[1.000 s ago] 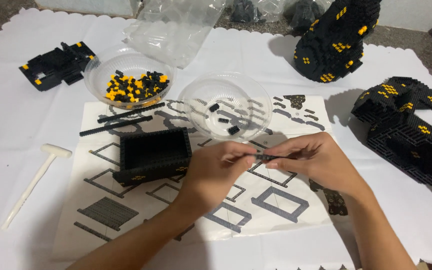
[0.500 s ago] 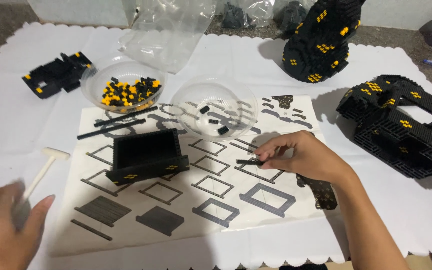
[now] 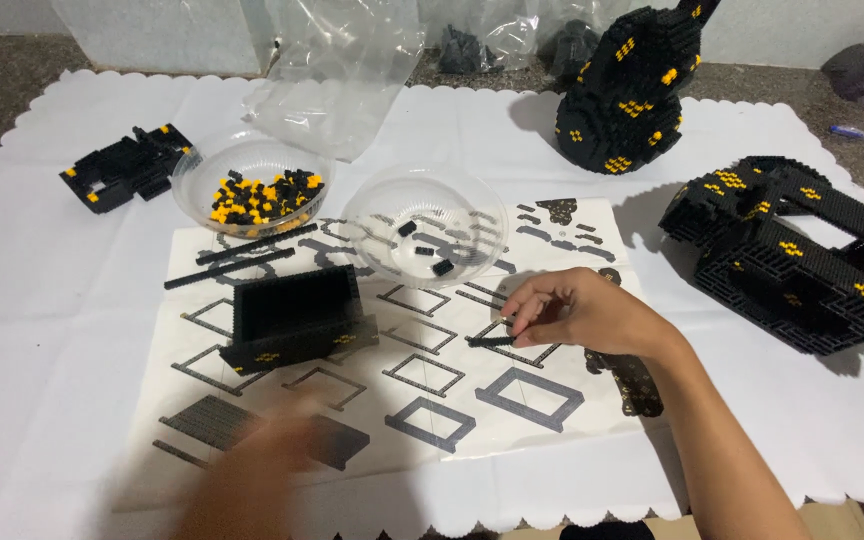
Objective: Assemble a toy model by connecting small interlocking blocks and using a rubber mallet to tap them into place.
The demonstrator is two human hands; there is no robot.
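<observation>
Nearest the camera, the left hand (image 3: 252,470) is a motion-blurred shape low over the near edge of the instruction sheet (image 3: 392,400); its fingers cannot be told apart, so whether it is spread or closed cannot be told, and nothing shows in it. Just beyond, the right hand (image 3: 577,315) reaches in from the lower right and hovers over the sheet, its thumb and fingertips pinched together on a thin black strip piece (image 3: 492,341), which juts out to the left just above the paper. Left of that hand stands an open black brick box (image 3: 292,315) with small yellow marks on its front wall, resting on the sheet. Beyond it lie two long black bars (image 3: 242,262). Further back sit two clear bowls: the left bowl (image 3: 197,170) is heaped with yellow and black small bricks, the right bowl (image 3: 372,205) holds only a few black ones. A small black assembly (image 3: 122,172) lies at the far left on the white cloth (image 3: 52,330). On the right lies a large black brick frame (image 3: 792,255), and at the far edge stand a tall black built form (image 3: 632,95) and a crumpled clear plastic bag (image 3: 337,70)
</observation>
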